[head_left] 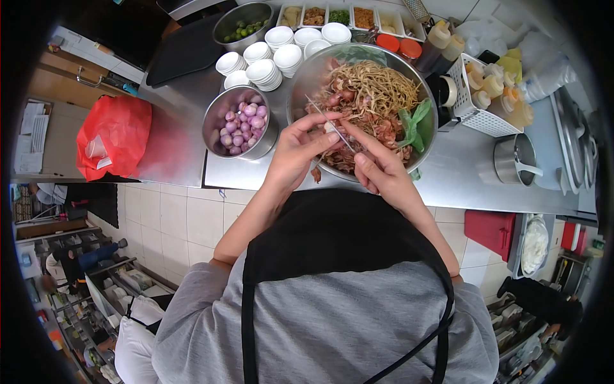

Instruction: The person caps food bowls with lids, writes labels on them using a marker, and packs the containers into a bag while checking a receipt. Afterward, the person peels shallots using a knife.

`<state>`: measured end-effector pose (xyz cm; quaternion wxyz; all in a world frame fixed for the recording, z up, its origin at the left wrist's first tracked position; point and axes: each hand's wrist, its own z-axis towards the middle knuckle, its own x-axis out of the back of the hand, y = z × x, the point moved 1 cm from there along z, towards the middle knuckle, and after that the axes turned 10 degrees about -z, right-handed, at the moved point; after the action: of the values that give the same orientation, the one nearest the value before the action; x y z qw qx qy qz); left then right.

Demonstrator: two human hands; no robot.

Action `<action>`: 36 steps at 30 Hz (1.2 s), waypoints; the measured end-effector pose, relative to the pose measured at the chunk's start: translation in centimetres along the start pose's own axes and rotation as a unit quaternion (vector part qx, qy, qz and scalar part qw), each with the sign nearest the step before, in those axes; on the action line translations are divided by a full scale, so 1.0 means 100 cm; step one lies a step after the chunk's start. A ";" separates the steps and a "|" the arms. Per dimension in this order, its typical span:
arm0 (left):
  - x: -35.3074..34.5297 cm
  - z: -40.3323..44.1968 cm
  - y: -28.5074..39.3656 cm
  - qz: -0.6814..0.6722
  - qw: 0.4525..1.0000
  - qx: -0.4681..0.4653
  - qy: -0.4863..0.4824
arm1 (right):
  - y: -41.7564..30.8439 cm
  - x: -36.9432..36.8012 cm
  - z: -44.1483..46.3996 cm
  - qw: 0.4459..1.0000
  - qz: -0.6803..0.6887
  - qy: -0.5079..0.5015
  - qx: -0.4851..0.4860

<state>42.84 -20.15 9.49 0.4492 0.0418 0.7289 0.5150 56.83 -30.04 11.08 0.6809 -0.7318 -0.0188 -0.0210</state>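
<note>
My left hand (306,144) is closed in a pinch on a small shallot (330,127), mostly covered by the fingers. My right hand (382,168) grips a thin knife (338,133), its blade slanting up and left across the shallot. Both hands are over the near part of a large steel bowl (295,96). Inside the bowl lie unpeeled reddish shallots (342,97), a heap of dry, stringy tops (390,86) and a green plastic bag (417,121). A scrap of brown skin (316,173) hangs below my left hand. Left of the bowl, a steel pot (214,137) holds peeled purple shallots (242,130).
Stacks of white cups (263,72) and a pot of green limes (224,32) stand behind. To the right are red-lidded jars (410,48), a white basket (470,109) of bottles and a small saucepan (511,163). A red bag (121,131) sits left. People work behind me.
</note>
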 end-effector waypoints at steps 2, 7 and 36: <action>0.002 -0.001 0.000 0.021 1.000 0.001 0.000 | 0.001 0.000 0.001 1.000 -0.009 -0.017 0.000; -0.001 0.000 -0.001 0.028 0.999 -0.023 -0.009 | 0.006 0.006 0.001 0.999 0.023 0.036 -0.022; -0.003 0.003 -0.007 -0.063 0.998 -0.014 0.004 | 0.013 0.013 0.000 0.995 0.024 0.094 -0.025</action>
<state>43.53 -20.38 9.13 0.4781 -0.0126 0.7247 0.4961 58.18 -30.13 9.84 0.6615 -0.7436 0.0634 -0.0740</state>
